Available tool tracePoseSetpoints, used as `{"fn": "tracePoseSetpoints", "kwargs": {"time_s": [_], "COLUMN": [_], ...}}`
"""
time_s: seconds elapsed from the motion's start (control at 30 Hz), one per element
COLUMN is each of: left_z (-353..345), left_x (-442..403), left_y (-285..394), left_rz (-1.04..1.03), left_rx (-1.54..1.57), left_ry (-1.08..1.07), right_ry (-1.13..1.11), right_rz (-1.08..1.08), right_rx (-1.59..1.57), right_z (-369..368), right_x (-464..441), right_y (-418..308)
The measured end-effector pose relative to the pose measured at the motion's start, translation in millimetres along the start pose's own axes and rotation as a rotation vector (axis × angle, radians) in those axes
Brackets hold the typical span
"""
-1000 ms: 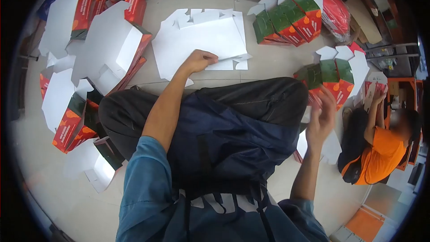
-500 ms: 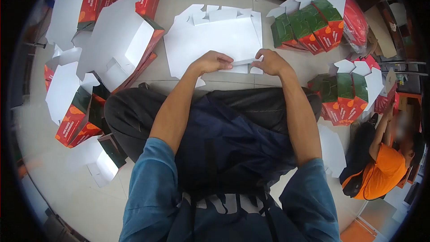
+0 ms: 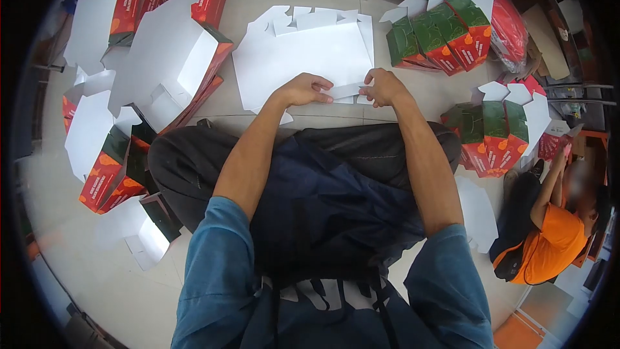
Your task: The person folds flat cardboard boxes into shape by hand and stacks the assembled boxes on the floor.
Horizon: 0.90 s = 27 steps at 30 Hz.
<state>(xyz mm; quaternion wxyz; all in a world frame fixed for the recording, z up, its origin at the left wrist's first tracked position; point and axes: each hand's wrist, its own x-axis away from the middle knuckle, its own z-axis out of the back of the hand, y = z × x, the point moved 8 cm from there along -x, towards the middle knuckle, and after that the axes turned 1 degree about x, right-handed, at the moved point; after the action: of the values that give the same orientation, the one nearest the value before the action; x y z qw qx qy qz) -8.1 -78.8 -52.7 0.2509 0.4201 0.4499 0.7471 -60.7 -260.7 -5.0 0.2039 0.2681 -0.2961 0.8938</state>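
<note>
A flat cardboard box blank (image 3: 297, 55) lies white side up on the floor in front of my crossed legs, with cut tabs and flaps along its far and near edges. My left hand (image 3: 305, 89) pinches the near edge, thumb and fingers closed around a narrow flap. At the right end of that same flap, my right hand (image 3: 384, 87) has its fingers curled and closed on the cardboard. The flap stands partly folded up between both hands. More white sheet edges show under the blank, so it may lie on others.
Partly formed red and green boxes (image 3: 171, 58) stand at the left, white insides showing. More red and green boxes (image 3: 442, 32) sit at the right, beside red plastic-wrapped packs (image 3: 508, 32). A person in an orange shirt (image 3: 557, 242) sits at the far right.
My right hand has shifted slightly left along the flap, its fingers curling more tightly at the flap's end. My left hand stays almost in place. The whole view has drifted slightly.
</note>
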Motion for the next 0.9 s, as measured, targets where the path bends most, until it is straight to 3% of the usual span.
{"fn": "tracePoseSetpoints", "kwargs": {"time_s": [0.27,0.37,0.57,0.67,0.9], "left_z": [2,1,3,4,8], "left_x": [-8,-18,-10,-13,-8], "left_y": [-8,-18,0,-8,1], "left_rz": [-0.014,-0.048,-0.115,-0.077,-0.113], "left_rx": [0.182,0.244,0.011,0.181,0.096], "left_ry": [0.005,0.007,0.122,0.113,0.16], "right_ry": [0.155,0.15,0.149,0.105,0.083], "right_rz": [0.137,0.153,0.2,0.232,0.153], "right_rx": [-0.336,-0.389,-0.644,-0.778,-0.703], "right_z": [2,-2,-2,-3,-9], "right_x": [-13,-21,-25,-25,-28], "right_y": [3,11,11,6,14]}}
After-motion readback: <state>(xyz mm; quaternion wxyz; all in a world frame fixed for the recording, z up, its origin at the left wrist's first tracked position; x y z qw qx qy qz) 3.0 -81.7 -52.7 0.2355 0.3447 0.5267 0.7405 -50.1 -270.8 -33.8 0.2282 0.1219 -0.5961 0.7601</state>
